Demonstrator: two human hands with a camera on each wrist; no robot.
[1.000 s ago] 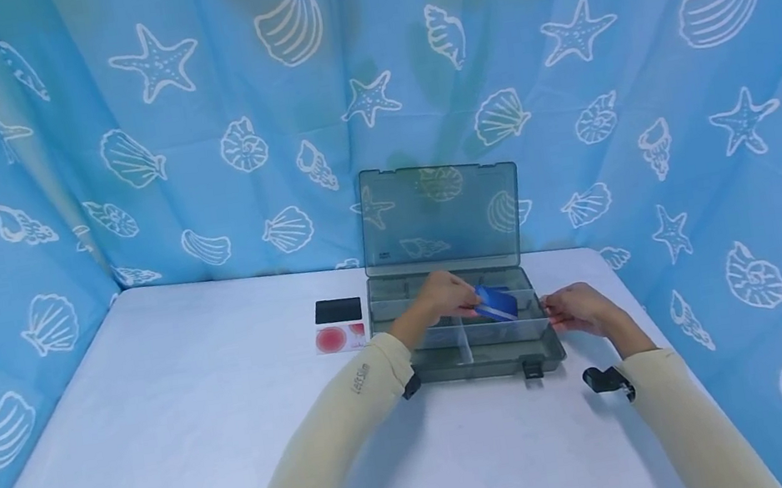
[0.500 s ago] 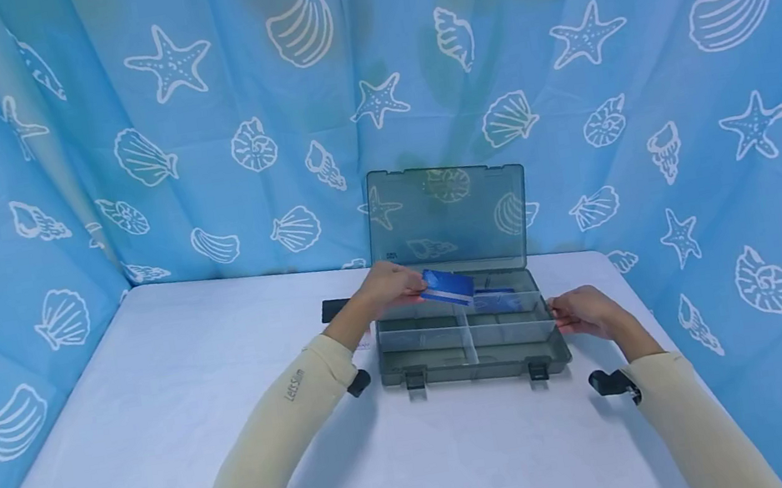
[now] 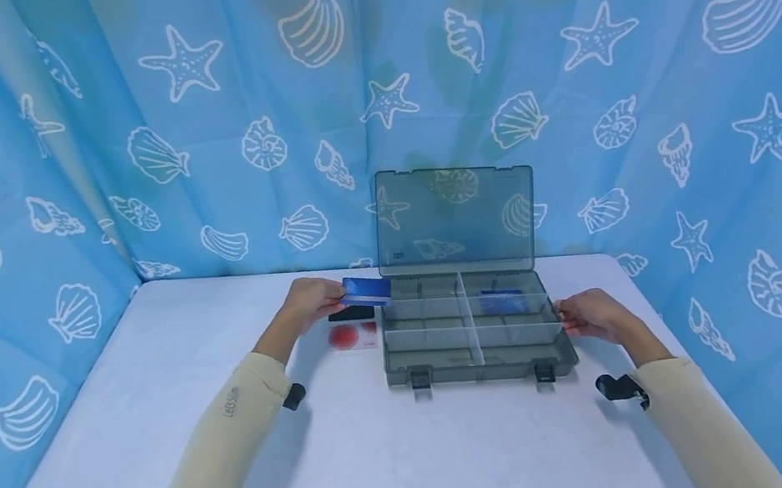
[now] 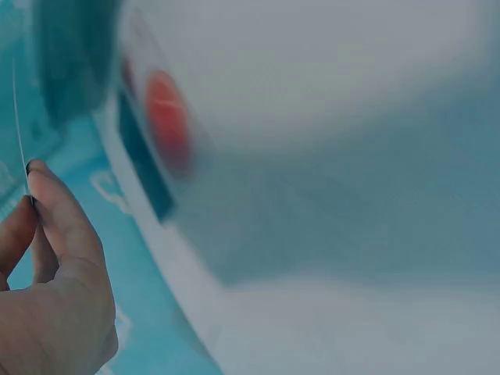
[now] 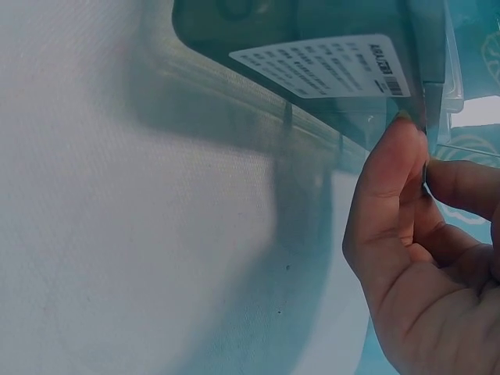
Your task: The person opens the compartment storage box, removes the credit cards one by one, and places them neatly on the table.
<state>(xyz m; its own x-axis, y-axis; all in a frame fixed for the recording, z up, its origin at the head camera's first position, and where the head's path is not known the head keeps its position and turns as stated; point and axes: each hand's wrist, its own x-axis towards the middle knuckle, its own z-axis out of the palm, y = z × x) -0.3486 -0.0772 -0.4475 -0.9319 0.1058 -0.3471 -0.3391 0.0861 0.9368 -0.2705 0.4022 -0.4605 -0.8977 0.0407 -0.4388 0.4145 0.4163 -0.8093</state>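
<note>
My left hand [image 3: 308,300] pinches a blue card [image 3: 366,290] by its left end, just off the left side of a grey see-through compartment box [image 3: 448,372]. The left wrist view shows that card edge-on between thumb and fingertips. My right hand [image 3: 589,310] grips the box's right wall; in the right wrist view, thumb and fingers [image 5: 387,172] stand either side of its edge. Another blue card [image 3: 503,302] lies in a right-hand compartment. Below the held card, partly covered, is a black card [image 3: 352,315], with a white card with red circles [image 3: 352,336] in front.
The box lid [image 3: 456,221] stands raised at the back, near a blue shell-patterned curtain [image 3: 262,196]. Clear dividers [image 3: 470,316] split the box, and latches [image 3: 420,379] hang at its front. White cloth covers the table [image 3: 470,468].
My left hand has lifted the blue card from over the right compartments and carried it left, past the box's left side. Another blue card has come into sight in the box. My right hand stays at the wall.
</note>
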